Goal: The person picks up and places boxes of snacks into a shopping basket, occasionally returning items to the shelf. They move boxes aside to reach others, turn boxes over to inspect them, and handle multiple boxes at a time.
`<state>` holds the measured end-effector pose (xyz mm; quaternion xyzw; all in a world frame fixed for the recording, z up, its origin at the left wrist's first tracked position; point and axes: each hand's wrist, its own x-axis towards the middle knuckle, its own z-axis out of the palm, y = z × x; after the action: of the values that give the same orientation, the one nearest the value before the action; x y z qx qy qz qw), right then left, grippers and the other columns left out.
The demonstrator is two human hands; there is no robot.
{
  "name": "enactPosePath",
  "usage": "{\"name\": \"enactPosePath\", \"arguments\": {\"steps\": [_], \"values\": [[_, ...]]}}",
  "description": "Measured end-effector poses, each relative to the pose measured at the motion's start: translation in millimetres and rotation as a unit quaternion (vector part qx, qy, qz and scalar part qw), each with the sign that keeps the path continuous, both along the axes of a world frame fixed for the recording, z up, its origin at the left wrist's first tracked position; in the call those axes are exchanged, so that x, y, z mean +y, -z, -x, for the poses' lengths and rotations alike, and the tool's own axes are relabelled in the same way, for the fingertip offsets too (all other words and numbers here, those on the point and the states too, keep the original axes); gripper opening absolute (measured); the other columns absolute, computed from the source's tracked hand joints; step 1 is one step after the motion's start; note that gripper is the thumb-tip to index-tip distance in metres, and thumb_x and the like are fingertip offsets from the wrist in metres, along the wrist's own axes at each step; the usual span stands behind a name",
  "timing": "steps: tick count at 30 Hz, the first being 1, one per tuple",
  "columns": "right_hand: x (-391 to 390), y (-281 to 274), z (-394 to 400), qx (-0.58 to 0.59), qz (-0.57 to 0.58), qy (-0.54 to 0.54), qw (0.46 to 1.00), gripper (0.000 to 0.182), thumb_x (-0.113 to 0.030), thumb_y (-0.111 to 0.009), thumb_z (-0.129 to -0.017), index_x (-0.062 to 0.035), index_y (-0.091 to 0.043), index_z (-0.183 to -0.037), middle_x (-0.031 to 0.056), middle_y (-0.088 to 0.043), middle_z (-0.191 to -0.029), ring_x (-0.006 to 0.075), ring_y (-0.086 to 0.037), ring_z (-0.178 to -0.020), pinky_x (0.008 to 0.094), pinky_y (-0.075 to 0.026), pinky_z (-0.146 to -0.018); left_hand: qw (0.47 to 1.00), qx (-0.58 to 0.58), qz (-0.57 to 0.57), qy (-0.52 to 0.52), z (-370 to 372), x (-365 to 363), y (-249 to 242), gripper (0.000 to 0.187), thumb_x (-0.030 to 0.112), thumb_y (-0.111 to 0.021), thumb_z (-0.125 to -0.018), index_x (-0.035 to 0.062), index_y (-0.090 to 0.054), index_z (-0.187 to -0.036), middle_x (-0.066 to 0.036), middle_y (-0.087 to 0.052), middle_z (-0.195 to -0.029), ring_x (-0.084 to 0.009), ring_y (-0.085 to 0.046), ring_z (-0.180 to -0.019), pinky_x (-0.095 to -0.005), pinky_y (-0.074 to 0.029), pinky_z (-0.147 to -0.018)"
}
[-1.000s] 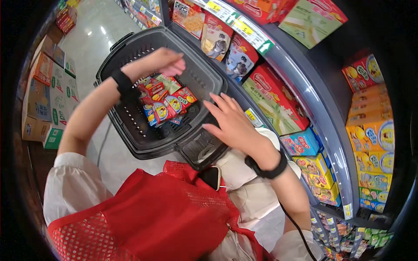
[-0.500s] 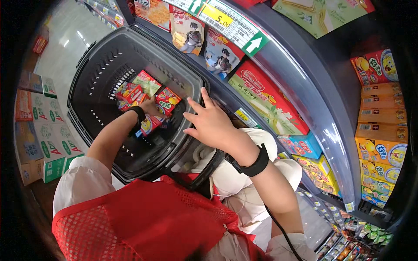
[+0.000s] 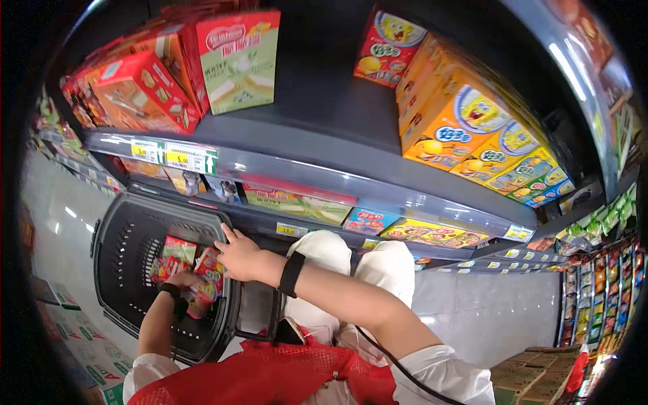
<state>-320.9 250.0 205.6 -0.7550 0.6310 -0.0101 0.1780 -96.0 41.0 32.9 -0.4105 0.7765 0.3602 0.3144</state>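
Inside the black basket, my left hand reaches down among red and colourful snack boxes. Its fingers are partly hidden and blurred against the boxes, so a hold cannot be made out. My right hand is at the basket's right rim, fingers spread and holding nothing. A green and red box lies in the basket just above my left hand.
Ahead is a dark shelf with a green and red box upright, red boxes at left and orange SpongeBob boxes at right. Cardboard boxes stand at lower right; white-green cartons at lower left.
The view has turned and risen towards the shelf, so the basket now appears lower left. My left hand is still among the boxes, my right hand still by the rim.
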Motion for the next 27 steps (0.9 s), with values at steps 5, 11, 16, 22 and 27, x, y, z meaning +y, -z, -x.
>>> {"name": "enactPosePath", "arguments": {"steps": [5,11,16,22,27], "values": [[20,-16,-17,-0.082,0.1,0.074,0.989,0.081,-0.033,-0.072,-0.075,-0.0001,-0.034,-0.138,0.0249,-0.029,-0.144,0.0421,-0.022,-0.136,0.0507,-0.022,-0.111,0.905,0.089,0.369,0.191,9,55,-150,0.084,0.033,-0.08,-0.048,0.0038,-0.05,-0.121,-0.021,-0.053,-0.111,-0.036,-0.051,-0.104,-0.0474,-0.042,-0.089],[59,-86,-20,-0.081,0.284,0.031,0.955,0.098,-0.03,-0.08,-0.063,0.0035,-0.028,-0.139,0.0263,-0.026,-0.144,0.0391,-0.026,-0.136,0.0511,-0.02,-0.111,0.788,0.225,0.483,0.309,28,170,-349,0.078,0.017,-0.077,-0.051,0.0062,-0.051,-0.124,-0.015,-0.049,-0.113,-0.0323,-0.048,-0.105,-0.0422,-0.037,-0.094],[116,-164,-16,-0.175,0.321,0.069,0.928,0.1,-0.022,-0.081,-0.059,0.0016,-0.026,-0.139,0.0222,-0.036,-0.135,0.0383,-0.036,-0.128,0.0478,-0.032,-0.104,0.697,0.245,0.553,0.386,46,243,-435,0.073,0.012,-0.072,-0.054,0.0057,-0.051,-0.123,-0.015,-0.048,-0.117,-0.0318,-0.048,-0.109,-0.0452,-0.037,-0.096],[201,-190,24,-0.194,0.445,0.197,0.852,0.091,-0.014,-0.081,-0.058,0.0005,-0.032,-0.133,0.0199,-0.046,-0.121,0.0358,-0.052,-0.107,0.0399,-0.047,-0.086,0.516,0.379,0.609,0.468,98,289,-470,0.065,0.019,-0.073,-0.053,0.0127,-0.055,-0.116,-0.016,-0.054,-0.12,-0.0342,-0.05,-0.116,-0.0533,-0.032,-0.104],[276,-187,70,-0.387,0.459,0.307,0.738,0.088,-0.009,-0.079,-0.066,0.0013,-0.028,-0.137,0.013,-0.049,-0.124,0.0209,-0.052,-0.115,0.0348,-0.045,-0.094,0.396,0.752,0.422,0.315,162,275,-461,0.066,0.025,-0.074,-0.071,0.0091,-0.045,-0.128,-0.016,-0.051,-0.126,-0.034,-0.051,-0.118,-0.0493,-0.033,-0.104]]}}
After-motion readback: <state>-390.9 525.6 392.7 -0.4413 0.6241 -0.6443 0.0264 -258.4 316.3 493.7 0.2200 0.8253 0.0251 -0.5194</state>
